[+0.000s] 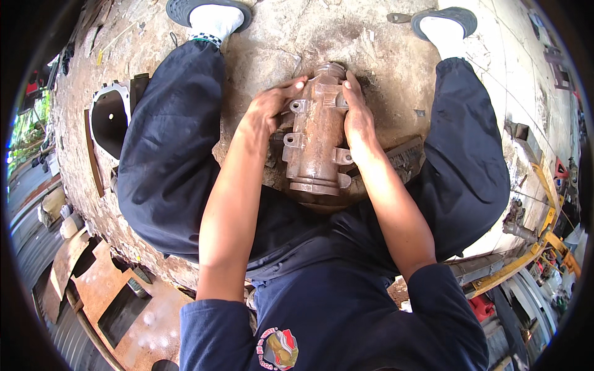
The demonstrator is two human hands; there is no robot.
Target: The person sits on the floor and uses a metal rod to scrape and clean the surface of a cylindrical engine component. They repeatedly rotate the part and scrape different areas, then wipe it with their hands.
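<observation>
Between my knees is a brown, rust-stained cylindrical metal housing [317,133] with bolt lugs along both sides and a grooved ring at its near end. My left hand [276,104] holds its upper left side, with the fingertips near the narrower far end. On the opposite side, my right hand [359,117] lies along the casting, thumb side up by the far end. Both hands clasp it from the sides, and several fingers are hidden behind or beneath it.
A dark metal casing with a pale flange [125,102] stands left of my left leg. A flat metal piece [399,18] lies by my right shoe. Yellow metal framing [547,222] and assorted parts are at the right; a rusty sheet with cut-outs [102,281] is at lower left.
</observation>
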